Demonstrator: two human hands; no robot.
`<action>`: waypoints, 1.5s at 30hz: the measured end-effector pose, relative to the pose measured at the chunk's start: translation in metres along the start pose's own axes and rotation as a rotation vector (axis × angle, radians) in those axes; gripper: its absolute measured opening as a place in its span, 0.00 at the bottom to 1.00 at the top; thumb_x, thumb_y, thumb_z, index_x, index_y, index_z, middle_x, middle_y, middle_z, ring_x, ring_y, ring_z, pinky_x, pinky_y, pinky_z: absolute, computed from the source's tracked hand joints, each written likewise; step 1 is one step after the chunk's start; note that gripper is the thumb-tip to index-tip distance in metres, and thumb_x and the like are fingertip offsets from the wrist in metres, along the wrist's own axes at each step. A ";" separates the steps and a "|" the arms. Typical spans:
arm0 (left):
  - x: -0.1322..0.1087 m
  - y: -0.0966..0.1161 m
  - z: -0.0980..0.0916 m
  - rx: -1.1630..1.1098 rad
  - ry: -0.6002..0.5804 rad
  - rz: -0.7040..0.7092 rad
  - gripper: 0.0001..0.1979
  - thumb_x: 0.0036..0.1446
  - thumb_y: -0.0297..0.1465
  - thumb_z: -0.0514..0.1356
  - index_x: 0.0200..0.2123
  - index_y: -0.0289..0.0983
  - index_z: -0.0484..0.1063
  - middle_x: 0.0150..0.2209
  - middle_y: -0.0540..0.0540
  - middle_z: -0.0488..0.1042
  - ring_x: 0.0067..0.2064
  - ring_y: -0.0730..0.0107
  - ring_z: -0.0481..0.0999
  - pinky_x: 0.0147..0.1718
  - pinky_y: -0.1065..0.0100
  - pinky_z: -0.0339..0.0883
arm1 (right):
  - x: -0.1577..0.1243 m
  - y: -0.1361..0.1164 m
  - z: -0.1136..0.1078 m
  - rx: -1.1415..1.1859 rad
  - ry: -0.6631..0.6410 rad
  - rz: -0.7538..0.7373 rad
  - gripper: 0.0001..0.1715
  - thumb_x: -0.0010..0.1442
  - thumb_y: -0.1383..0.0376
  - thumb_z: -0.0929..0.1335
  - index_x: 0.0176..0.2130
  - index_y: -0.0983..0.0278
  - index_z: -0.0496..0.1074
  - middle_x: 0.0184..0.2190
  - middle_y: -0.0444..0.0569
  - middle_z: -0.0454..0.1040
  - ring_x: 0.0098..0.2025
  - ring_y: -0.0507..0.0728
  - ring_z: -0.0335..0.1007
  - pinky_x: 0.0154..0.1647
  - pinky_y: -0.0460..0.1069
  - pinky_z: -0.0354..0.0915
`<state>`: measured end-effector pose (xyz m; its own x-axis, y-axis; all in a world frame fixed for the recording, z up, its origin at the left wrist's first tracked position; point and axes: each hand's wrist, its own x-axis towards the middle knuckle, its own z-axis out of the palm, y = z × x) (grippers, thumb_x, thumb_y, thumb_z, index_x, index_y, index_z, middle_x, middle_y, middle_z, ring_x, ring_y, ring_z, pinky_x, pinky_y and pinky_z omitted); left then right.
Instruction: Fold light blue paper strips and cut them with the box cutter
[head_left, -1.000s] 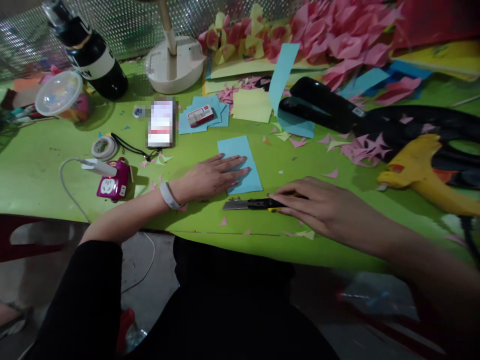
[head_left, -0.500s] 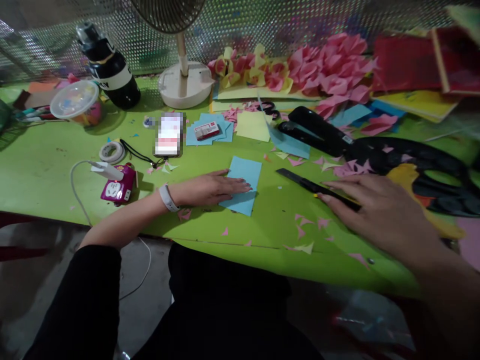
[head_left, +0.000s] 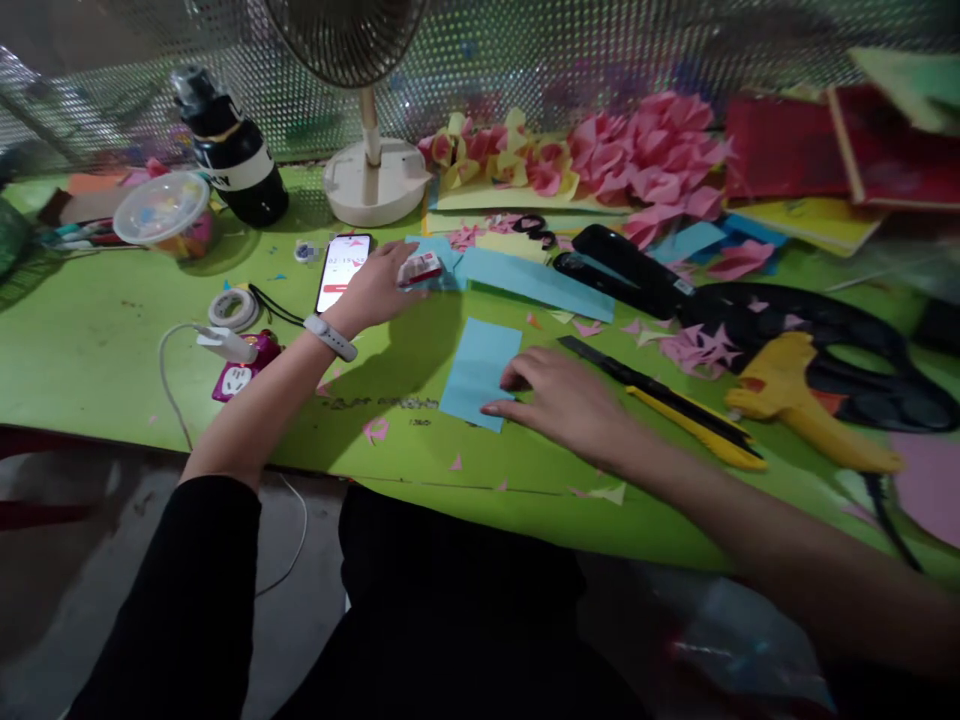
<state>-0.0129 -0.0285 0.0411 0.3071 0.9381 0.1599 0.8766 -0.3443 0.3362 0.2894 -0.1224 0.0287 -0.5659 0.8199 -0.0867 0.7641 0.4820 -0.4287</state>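
My left hand (head_left: 373, 287) reaches to the back of the green table (head_left: 97, 340), its fingers closed on a small red and white box (head_left: 421, 268) that lies on a stack of blue paper. My right hand (head_left: 564, 400) lies open with fingers spread on the right edge of a blue paper sheet (head_left: 477, 372) near the table's front. A black and yellow utility knife (head_left: 694, 422) lies on the table just right of that hand, free of it.
A phone (head_left: 341, 270) lies beside my left wrist. A fan base (head_left: 375, 182), black bottle (head_left: 236, 160) and lidded cup (head_left: 161, 210) stand at the back left. A black stapler (head_left: 630, 265), yellow glue gun (head_left: 802, 400) and pink paper flowers (head_left: 637, 160) fill the right.
My left hand left the blue sheet and went back to the small box. My right hand let go of the utility knife and moved left onto the blue sheet.
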 end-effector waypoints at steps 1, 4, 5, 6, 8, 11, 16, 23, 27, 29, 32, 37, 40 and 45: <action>0.005 -0.003 0.000 0.028 -0.036 -0.035 0.41 0.59 0.41 0.69 0.71 0.29 0.66 0.69 0.28 0.70 0.71 0.41 0.68 0.70 0.48 0.63 | 0.000 0.001 0.000 0.035 0.004 -0.007 0.19 0.62 0.48 0.75 0.35 0.59 0.73 0.40 0.54 0.80 0.44 0.67 0.77 0.41 0.58 0.70; 0.016 -0.003 0.001 0.082 -0.125 -0.083 0.43 0.56 0.43 0.71 0.70 0.28 0.67 0.66 0.26 0.73 0.67 0.37 0.72 0.67 0.47 0.66 | -0.001 0.002 0.001 0.151 0.034 0.001 0.16 0.61 0.51 0.75 0.34 0.58 0.70 0.37 0.52 0.79 0.39 0.64 0.76 0.37 0.57 0.69; 0.018 -0.002 0.002 0.090 -0.135 -0.083 0.42 0.56 0.42 0.71 0.69 0.29 0.68 0.65 0.27 0.74 0.65 0.37 0.73 0.66 0.47 0.67 | -0.001 0.002 0.002 0.205 0.030 0.024 0.15 0.60 0.52 0.74 0.34 0.58 0.70 0.36 0.51 0.79 0.37 0.63 0.76 0.35 0.56 0.69; 0.020 -0.001 0.003 0.096 -0.136 -0.084 0.41 0.56 0.41 0.71 0.69 0.30 0.69 0.65 0.28 0.74 0.65 0.37 0.74 0.65 0.47 0.67 | -0.001 0.002 0.002 0.272 0.017 0.058 0.15 0.60 0.52 0.74 0.36 0.58 0.71 0.35 0.50 0.79 0.35 0.62 0.76 0.33 0.56 0.69; 0.022 0.000 0.006 0.103 -0.116 -0.097 0.40 0.56 0.38 0.70 0.69 0.29 0.69 0.65 0.28 0.74 0.64 0.39 0.74 0.65 0.49 0.68 | 0.001 0.002 -0.001 0.425 -0.019 0.127 0.18 0.59 0.50 0.75 0.41 0.58 0.73 0.32 0.48 0.79 0.32 0.61 0.76 0.31 0.55 0.69; 0.025 -0.001 0.011 0.079 -0.093 -0.128 0.36 0.56 0.34 0.69 0.67 0.28 0.71 0.63 0.30 0.77 0.62 0.43 0.77 0.62 0.53 0.70 | 0.013 0.008 -0.010 0.604 -0.011 0.168 0.30 0.58 0.46 0.76 0.53 0.58 0.75 0.33 0.48 0.81 0.34 0.63 0.79 0.32 0.57 0.72; 0.025 -0.006 -0.003 -0.040 0.082 -0.181 0.27 0.59 0.35 0.68 0.62 0.37 0.77 0.50 0.39 0.85 0.50 0.52 0.83 0.51 0.59 0.74 | 0.079 0.032 -0.029 0.715 0.107 0.200 0.25 0.58 0.53 0.77 0.51 0.58 0.75 0.28 0.45 0.79 0.33 0.64 0.80 0.36 0.58 0.73; 0.015 -0.002 -0.043 -0.004 0.261 -0.201 0.19 0.60 0.33 0.66 0.54 0.39 0.81 0.47 0.42 0.85 0.47 0.56 0.82 0.49 0.61 0.75 | 0.186 0.006 -0.027 0.535 0.108 0.161 0.15 0.62 0.63 0.74 0.49 0.60 0.73 0.28 0.45 0.77 0.31 0.60 0.78 0.34 0.54 0.72; 0.013 -0.001 -0.037 0.078 0.143 -0.222 0.19 0.62 0.35 0.64 0.54 0.37 0.82 0.48 0.38 0.85 0.48 0.51 0.83 0.48 0.60 0.75 | 0.210 -0.018 -0.020 0.399 0.121 0.156 0.14 0.60 0.66 0.74 0.46 0.63 0.76 0.31 0.50 0.80 0.37 0.64 0.79 0.41 0.57 0.71; 0.014 -0.002 -0.029 0.093 0.104 -0.229 0.20 0.63 0.36 0.63 0.56 0.37 0.81 0.50 0.37 0.85 0.49 0.51 0.83 0.48 0.60 0.75 | 0.209 -0.019 -0.024 0.343 0.175 0.158 0.15 0.59 0.65 0.74 0.47 0.64 0.76 0.36 0.53 0.82 0.43 0.67 0.79 0.47 0.59 0.70; 0.016 -0.004 -0.016 0.087 0.059 -0.222 0.22 0.64 0.36 0.63 0.59 0.37 0.79 0.50 0.38 0.85 0.51 0.51 0.83 0.49 0.61 0.74 | 0.185 -0.007 -0.037 0.175 0.313 0.132 0.16 0.64 0.60 0.72 0.50 0.62 0.77 0.46 0.58 0.83 0.51 0.70 0.77 0.51 0.61 0.67; 0.017 -0.004 -0.004 0.138 -0.048 -0.218 0.19 0.63 0.36 0.63 0.54 0.34 0.80 0.50 0.33 0.84 0.53 0.46 0.81 0.51 0.56 0.74 | 0.107 0.027 -0.045 -0.070 0.119 0.082 0.18 0.62 0.49 0.73 0.42 0.59 0.78 0.45 0.58 0.82 0.44 0.68 0.78 0.41 0.59 0.67; 0.018 -0.004 -0.005 0.149 0.052 -0.145 0.25 0.63 0.39 0.65 0.59 0.32 0.78 0.56 0.31 0.81 0.58 0.43 0.78 0.58 0.52 0.71 | 0.072 0.041 -0.034 -0.096 0.018 0.072 0.25 0.57 0.45 0.76 0.43 0.61 0.78 0.45 0.59 0.81 0.44 0.69 0.77 0.39 0.58 0.67; 0.015 0.012 0.000 -0.058 0.104 0.013 0.28 0.63 0.38 0.68 0.63 0.31 0.75 0.62 0.31 0.77 0.62 0.46 0.77 0.63 0.51 0.69 | 0.061 0.045 -0.021 0.084 0.027 0.099 0.15 0.56 0.52 0.76 0.38 0.58 0.75 0.41 0.54 0.82 0.41 0.66 0.77 0.38 0.57 0.68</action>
<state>0.0025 -0.0182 0.0477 0.2753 0.9259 0.2588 0.8489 -0.3604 0.3865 0.2963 -0.0443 0.0231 -0.4794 0.8709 -0.1082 0.7866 0.3717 -0.4931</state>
